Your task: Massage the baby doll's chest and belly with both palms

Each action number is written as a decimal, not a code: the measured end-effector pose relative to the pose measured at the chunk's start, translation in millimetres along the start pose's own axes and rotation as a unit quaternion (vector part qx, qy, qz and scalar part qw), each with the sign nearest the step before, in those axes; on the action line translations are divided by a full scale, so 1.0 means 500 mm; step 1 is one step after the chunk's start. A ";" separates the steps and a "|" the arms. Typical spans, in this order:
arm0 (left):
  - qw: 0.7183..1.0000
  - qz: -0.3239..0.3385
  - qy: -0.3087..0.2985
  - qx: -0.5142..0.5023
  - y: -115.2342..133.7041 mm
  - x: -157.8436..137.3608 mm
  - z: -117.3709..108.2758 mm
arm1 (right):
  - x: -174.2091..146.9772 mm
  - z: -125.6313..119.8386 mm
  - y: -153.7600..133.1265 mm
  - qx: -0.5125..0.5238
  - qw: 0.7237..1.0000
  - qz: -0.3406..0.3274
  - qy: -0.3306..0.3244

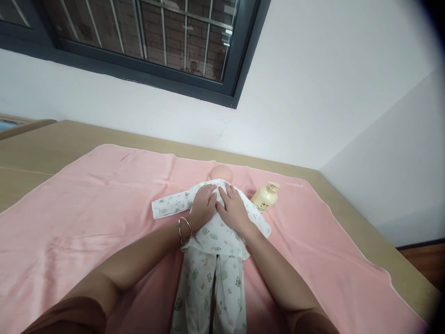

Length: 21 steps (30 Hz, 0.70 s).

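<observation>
A baby doll (221, 172) lies stretched out with its bald head at the far end; no face shows. It wears a white long-sleeved top (217, 236) and matching trousers (229, 283), both with a small green and pink print. My left hand (203, 204) rests flat on the left of the doll's upper torso, fingers stretched out. Beside it, my right hand (233, 211) lies on the right of the torso with its fingers apart. The thumbs are close together. One sleeve (170, 205) reaches out to the left; the other is partly behind my right forearm.
A pale yellow pump bottle (266, 198) leans or lies to the right of the doll. Under everything is a pink sheet (114, 195) with some creases, over a tan tabletop (83, 132). A white wall (278, 116) and a dark-framed barred window (146, 69) stand behind.
</observation>
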<state>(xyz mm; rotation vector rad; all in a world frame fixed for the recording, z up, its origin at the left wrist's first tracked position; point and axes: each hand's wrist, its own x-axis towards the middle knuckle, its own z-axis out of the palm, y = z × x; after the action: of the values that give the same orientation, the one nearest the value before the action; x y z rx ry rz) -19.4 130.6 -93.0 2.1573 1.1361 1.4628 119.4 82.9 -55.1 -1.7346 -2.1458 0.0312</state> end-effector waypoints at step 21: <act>0.998 0.024 -0.005 0.062 -0.006 0.001 -0.002 | -0.013 -0.027 -0.018 -0.014 0.998 0.062 0.007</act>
<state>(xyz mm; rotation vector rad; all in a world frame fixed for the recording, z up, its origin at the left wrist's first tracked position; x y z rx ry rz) -21.5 132.5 -94.1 2.2875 1.2081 1.4359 116.1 71.6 -42.3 -1.8769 -2.0356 0.0218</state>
